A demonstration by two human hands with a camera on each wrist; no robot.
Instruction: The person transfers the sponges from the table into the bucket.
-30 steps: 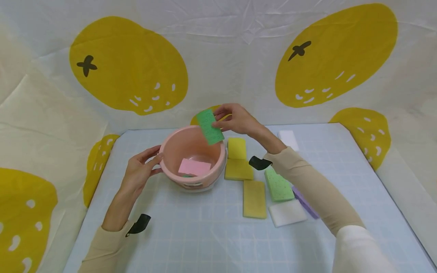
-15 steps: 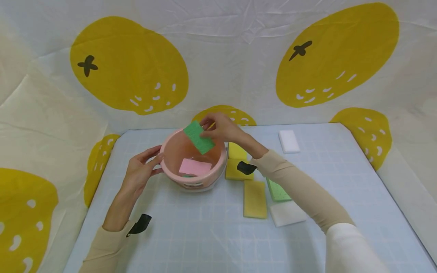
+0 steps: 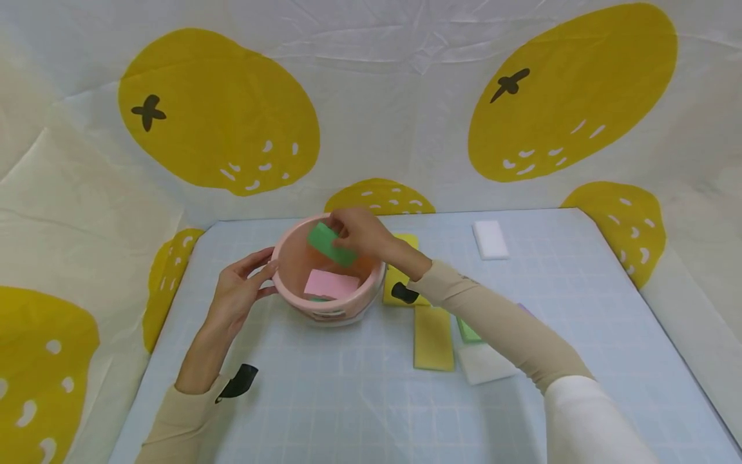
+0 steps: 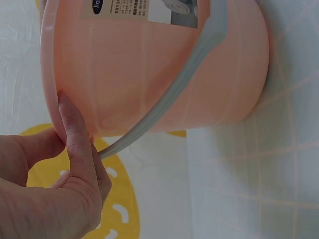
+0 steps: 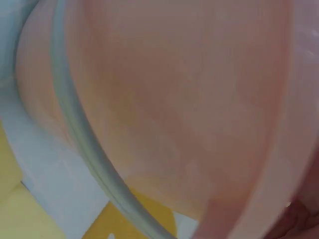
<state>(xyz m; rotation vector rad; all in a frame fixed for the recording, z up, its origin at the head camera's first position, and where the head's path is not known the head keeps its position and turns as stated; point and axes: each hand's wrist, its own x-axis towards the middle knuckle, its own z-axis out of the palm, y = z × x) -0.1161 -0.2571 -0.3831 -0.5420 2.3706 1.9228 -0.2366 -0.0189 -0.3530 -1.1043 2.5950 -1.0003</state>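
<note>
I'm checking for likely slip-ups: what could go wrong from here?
The right grip holds the green sponge at the bucket's mouth; let go, it might land askew on the pink sponge inside.
The left grip holds the bucket by one side of its rim, so a knock from the right could tip or shift it.
The right sleeve crosses over the light green sponge; drawn back low, it might drag it.

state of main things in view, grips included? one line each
Pink bucket: upright, uncovered
Bucket handle: lowered
Left grip: holding bucket rim
Green sponge: tilted at bucket's mouth
Right grip: pinching green sponge
Pink sponge: lying inside bucket
Yellow sponges, white sponges: lying on table
Light-green sponge: mostly hidden behind sleeve
</note>
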